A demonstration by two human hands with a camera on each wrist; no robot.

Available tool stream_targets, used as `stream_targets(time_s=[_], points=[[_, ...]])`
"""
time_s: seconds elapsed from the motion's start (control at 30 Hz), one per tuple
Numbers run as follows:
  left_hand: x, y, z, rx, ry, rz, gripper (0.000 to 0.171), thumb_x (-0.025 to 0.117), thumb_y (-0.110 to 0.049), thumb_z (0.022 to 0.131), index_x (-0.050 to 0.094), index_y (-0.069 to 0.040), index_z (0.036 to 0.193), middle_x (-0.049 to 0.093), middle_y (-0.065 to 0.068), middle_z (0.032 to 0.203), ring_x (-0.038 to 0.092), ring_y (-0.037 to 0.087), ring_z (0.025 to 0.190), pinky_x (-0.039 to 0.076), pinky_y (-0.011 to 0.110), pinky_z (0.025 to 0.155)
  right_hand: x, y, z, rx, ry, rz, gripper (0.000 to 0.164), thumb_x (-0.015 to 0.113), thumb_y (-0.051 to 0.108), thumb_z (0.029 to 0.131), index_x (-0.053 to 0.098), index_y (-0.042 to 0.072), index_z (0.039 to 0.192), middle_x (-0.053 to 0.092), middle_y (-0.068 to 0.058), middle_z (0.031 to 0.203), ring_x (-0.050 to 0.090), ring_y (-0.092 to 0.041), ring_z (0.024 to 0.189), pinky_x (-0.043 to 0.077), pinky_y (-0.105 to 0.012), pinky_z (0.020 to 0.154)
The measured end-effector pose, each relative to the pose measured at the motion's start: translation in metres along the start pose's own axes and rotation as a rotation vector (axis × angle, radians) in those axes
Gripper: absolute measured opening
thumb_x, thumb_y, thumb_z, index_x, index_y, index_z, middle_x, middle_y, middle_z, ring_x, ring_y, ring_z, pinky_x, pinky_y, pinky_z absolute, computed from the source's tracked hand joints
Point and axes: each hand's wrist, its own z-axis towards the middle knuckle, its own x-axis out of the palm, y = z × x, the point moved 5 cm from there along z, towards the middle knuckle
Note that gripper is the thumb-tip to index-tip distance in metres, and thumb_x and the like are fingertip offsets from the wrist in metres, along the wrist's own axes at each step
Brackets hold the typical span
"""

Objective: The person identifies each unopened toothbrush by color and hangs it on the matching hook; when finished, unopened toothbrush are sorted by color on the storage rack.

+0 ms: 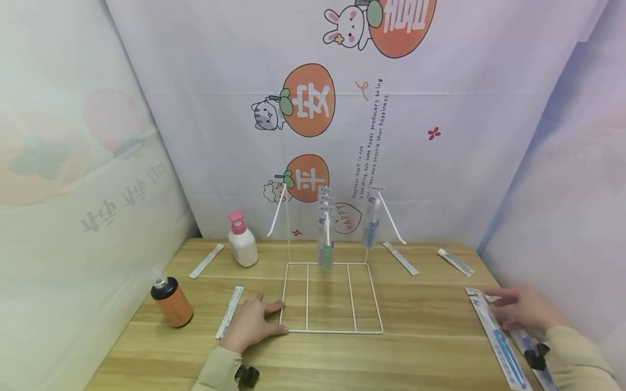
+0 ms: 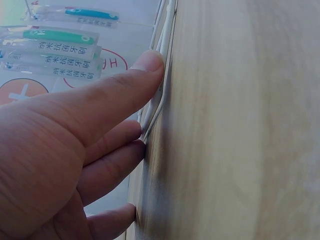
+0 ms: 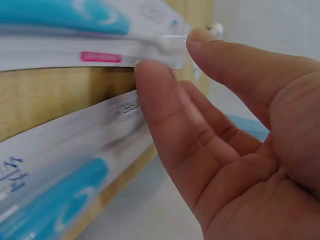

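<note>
A white wire display rack stands on the table. My left hand rests at its left front corner; in the left wrist view its thumb touches the base wire, the other fingers extended beside it. Packaged toothbrushes hang on the rack: several green-handled ones on the middle hook and a blue one to the right. My right hand, blurred, is at the far end of a packaged blue toothbrush. Thumb and forefinger are spread apart at its edge. A second toothbrush pack lies beside it.
At the left stand a pink-topped white pump bottle and an orange bottle with a black collar. Slim white packets lie left and another packet behind right. A small white tube lies near the back right corner.
</note>
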Motion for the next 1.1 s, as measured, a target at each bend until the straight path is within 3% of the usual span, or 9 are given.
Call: stream_targets(time_s=[0.17,0.37,0.53,0.67,0.83,1.1], points=[[0.001,0.0,0.0,0.002,-0.002,0.002,0.067,0.096,-0.051,0.077,0.079,-0.02,0.134,0.071,0.011,0.14,0.047,0.059,0.144,0.042,0.074,0.11,0.008,-0.001,-0.001,-0.024,0.02,0.05,0.069,0.084,0.006,0.091,0.051,-0.013,0.149,0.071,-0.029,0.12,0.074,-0.027,0.091,0.066,-0.041,0.074],[0.001,-0.001,0.0,0.001,0.003,0.008,0.067,0.096,-0.051,0.077,0.079,-0.02,0.134,0.071,0.011,0.14,0.047,0.058,0.144,0.041,0.074,0.111,0.013,0.008,-0.003,-0.116,-0.002,-0.124,0.064,0.087,0.011,0.089,0.06,-0.012,0.142,0.072,-0.025,0.112,0.072,-0.022,0.082,0.064,-0.034,0.066],[-0.001,-0.003,0.0,-0.011,0.003,0.003,0.067,0.096,-0.051,0.077,0.079,-0.02,0.134,0.071,0.012,0.14,0.047,0.059,0.143,0.041,0.075,0.111,0.018,0.014,-0.003,-0.144,-0.037,-0.245,0.061,0.089,0.014,0.086,0.066,-0.007,0.138,0.074,-0.014,0.101,0.067,-0.017,0.067,0.059,-0.03,0.059],[-0.003,-0.003,-0.001,-0.025,-0.003,0.003,0.068,0.096,-0.052,0.076,0.079,-0.021,0.134,0.069,0.016,0.141,0.047,0.061,0.142,0.042,0.075,0.11,0.021,0.018,0.0,-0.139,-0.041,-0.297,0.061,0.089,0.017,0.086,0.067,-0.005,0.14,0.074,-0.013,0.1,0.065,-0.018,0.067,0.057,-0.03,0.058],[-0.004,-0.002,-0.001,-0.024,-0.001,0.003,0.068,0.096,-0.052,0.077,0.079,-0.021,0.134,0.068,0.019,0.142,0.048,0.062,0.141,0.043,0.075,0.109,0.023,0.022,0.0,-0.096,-0.052,-0.326,0.062,0.088,0.022,0.088,0.066,-0.004,0.14,0.075,-0.015,0.101,0.066,-0.019,0.071,0.057,-0.032,0.06],[-0.003,-0.001,0.0,-0.017,0.003,0.008,0.069,0.096,-0.053,0.076,0.078,-0.021,0.135,0.069,0.018,0.142,0.047,0.064,0.14,0.043,0.075,0.108,0.022,0.023,-0.002,-0.091,-0.089,-0.31,0.061,0.086,0.028,0.092,0.066,-0.006,0.139,0.072,-0.035,0.117,0.075,-0.028,0.09,0.062,-0.033,0.066]])
